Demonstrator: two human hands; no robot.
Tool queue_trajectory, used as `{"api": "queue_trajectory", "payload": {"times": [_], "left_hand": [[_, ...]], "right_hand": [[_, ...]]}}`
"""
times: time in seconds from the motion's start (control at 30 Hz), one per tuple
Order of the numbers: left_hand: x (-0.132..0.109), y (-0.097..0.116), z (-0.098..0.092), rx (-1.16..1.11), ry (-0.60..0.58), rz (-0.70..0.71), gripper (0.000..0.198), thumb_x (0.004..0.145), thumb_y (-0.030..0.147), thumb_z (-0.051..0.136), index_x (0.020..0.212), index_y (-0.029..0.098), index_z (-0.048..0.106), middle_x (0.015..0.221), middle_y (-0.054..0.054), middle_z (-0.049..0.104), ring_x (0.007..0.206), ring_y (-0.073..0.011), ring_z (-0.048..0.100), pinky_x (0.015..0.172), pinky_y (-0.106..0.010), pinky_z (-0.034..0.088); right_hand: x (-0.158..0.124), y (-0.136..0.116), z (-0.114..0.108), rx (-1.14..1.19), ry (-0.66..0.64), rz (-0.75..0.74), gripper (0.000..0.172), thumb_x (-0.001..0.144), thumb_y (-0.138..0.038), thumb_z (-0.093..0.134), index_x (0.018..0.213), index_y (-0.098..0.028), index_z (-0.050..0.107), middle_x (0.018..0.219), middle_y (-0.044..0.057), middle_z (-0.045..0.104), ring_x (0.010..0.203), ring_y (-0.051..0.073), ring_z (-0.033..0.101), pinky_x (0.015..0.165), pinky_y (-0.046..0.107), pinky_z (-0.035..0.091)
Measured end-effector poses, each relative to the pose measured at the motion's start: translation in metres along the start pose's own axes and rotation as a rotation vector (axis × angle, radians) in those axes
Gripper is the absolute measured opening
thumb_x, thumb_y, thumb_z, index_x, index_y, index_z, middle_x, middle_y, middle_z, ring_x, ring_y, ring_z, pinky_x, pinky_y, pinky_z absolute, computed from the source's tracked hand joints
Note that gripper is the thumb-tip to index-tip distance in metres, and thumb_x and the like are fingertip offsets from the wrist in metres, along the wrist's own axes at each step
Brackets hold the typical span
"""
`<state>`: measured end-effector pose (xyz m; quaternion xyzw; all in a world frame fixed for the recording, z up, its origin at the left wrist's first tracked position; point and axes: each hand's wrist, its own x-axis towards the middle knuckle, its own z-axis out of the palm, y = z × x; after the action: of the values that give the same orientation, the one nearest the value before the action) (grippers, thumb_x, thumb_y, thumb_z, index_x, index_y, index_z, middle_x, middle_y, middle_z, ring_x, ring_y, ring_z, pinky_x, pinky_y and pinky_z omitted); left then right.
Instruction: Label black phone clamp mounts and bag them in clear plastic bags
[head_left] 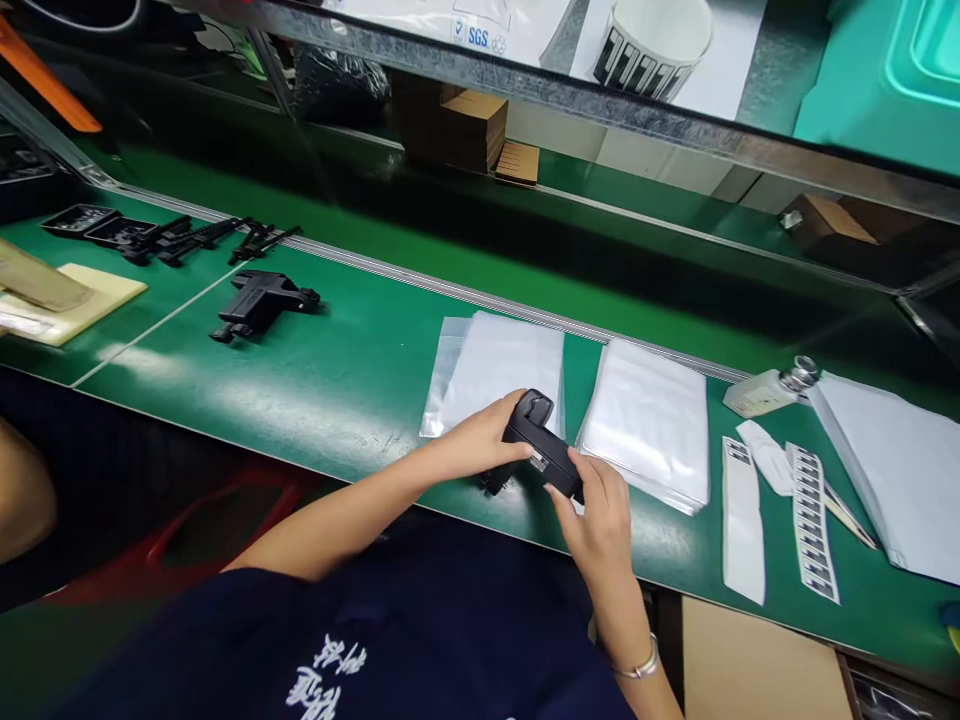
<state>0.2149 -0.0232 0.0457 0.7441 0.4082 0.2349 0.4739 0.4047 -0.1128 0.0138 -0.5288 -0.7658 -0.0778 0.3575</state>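
Note:
Both hands grip a black plastic device [553,462] with a bent, clamp-like arm, held just over the front part of the green bench. My left hand [487,440] wraps its left end, the thumb lying along its face by a small pale label. On its right end, the fingers and thumb of my right hand [596,500] are closed. Behind the device lies a stack of clear plastic bags [502,360]. A second stack of bags [649,425] is just beyond my right hand. Another similar black device [262,300] rests farther left on the bench.
On the right are label strips [814,520], a strip of white backing paper [742,530], tweezers [847,515], a pump bottle [765,390] and large white bags [900,460]. Black parts [187,238] lie far left, near another person's arm [22,490]. A metal shelf edge [525,85] crosses overhead.

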Motion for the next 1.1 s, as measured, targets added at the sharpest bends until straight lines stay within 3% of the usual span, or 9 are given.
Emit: {"api": "queue_trajectory", "payload": {"times": [0.07,0.2,0.37,0.5,0.6,0.7,0.8,0.93,1.1], "left_hand": [[0.000,0.000,0.001,-0.001,-0.009,-0.018,0.068,0.077,0.028,0.062,0.140,0.020,0.036,0.130,-0.010,0.055,0.115,-0.0283,0.056,0.098,-0.041,0.045],[-0.001,-0.004,0.007,0.093,0.052,-0.151,0.090,0.069,0.034,0.073,0.145,0.018,0.028,0.136,-0.015,0.051,0.117,-0.0346,0.055,0.096,-0.047,0.047],[-0.004,-0.026,-0.007,-0.021,-0.049,-0.036,0.071,0.086,0.033,0.057,0.149,0.023,0.026,0.139,-0.013,0.052,0.120,-0.0272,0.056,0.101,-0.043,0.046],[-0.007,-0.063,-0.015,0.372,0.011,0.002,0.051,0.086,0.030,0.057,0.135,0.019,0.048,0.140,-0.014,0.051,0.129,-0.0301,0.048,0.109,-0.049,0.038],[-0.008,-0.091,-0.003,0.599,0.001,0.046,0.041,0.089,0.026,0.054,0.129,0.016,0.053,0.145,-0.015,0.047,0.137,-0.0307,0.040,0.113,-0.050,0.033],[-0.007,-0.101,0.012,0.659,-0.053,0.079,0.034,0.096,0.019,0.038,0.124,0.018,0.057,0.141,-0.012,0.053,0.133,-0.0248,0.046,0.111,-0.044,0.039],[-0.007,-0.095,0.020,0.673,-0.079,0.070,0.037,0.097,0.018,0.031,0.118,0.019,0.061,0.129,-0.011,0.062,0.122,-0.0243,0.056,0.102,-0.042,0.047],[-0.008,-0.072,0.011,0.503,-0.133,0.065,0.031,0.093,0.031,0.044,0.115,0.022,0.063,0.126,-0.009,0.064,0.120,-0.0274,0.058,0.100,-0.043,0.048],[-0.001,-0.029,-0.002,0.085,0.078,-0.060,0.059,0.090,0.043,0.047,0.144,0.020,0.034,0.142,-0.013,0.051,0.125,-0.0263,0.054,0.099,-0.040,0.048]], "right_hand": [[0.001,-0.001,0.000,-0.016,-0.003,-0.009,0.046,0.092,-0.025,0.059,0.135,-0.016,0.047,0.107,0.014,0.061,0.098,0.027,0.058,0.084,0.043,0.049],[-0.003,-0.001,0.003,-0.029,-0.034,-0.033,0.050,0.092,-0.024,0.059,0.139,-0.017,0.044,0.106,0.014,0.062,0.097,0.027,0.058,0.084,0.044,0.049],[-0.024,0.020,-0.005,0.131,-0.070,0.178,0.048,0.093,-0.031,0.057,0.138,-0.021,0.045,0.112,0.013,0.060,0.102,0.026,0.059,0.086,0.044,0.051],[-0.042,0.044,-0.024,0.130,-0.010,0.412,0.046,0.087,-0.041,0.062,0.129,-0.023,0.055,0.115,0.011,0.060,0.105,0.026,0.060,0.086,0.043,0.051],[-0.049,0.052,-0.033,0.082,0.056,0.511,0.047,0.084,-0.044,0.065,0.126,-0.023,0.059,0.114,0.010,0.061,0.105,0.027,0.060,0.087,0.044,0.050],[-0.049,0.050,-0.032,0.101,0.094,0.590,0.048,0.083,-0.045,0.066,0.125,-0.022,0.061,0.112,0.010,0.061,0.102,0.027,0.061,0.086,0.043,0.050],[-0.044,0.045,-0.027,0.135,0.091,0.599,0.047,0.084,-0.044,0.065,0.126,-0.022,0.059,0.113,0.010,0.061,0.103,0.026,0.060,0.086,0.042,0.050],[-0.037,0.037,-0.026,0.143,0.085,0.435,0.045,0.088,-0.038,0.063,0.130,-0.023,0.056,0.113,0.010,0.060,0.104,0.026,0.059,0.088,0.043,0.051],[-0.021,0.024,-0.004,0.118,0.042,0.188,0.050,0.090,-0.030,0.061,0.137,-0.023,0.047,0.112,0.012,0.060,0.104,0.027,0.058,0.089,0.047,0.050]]}}
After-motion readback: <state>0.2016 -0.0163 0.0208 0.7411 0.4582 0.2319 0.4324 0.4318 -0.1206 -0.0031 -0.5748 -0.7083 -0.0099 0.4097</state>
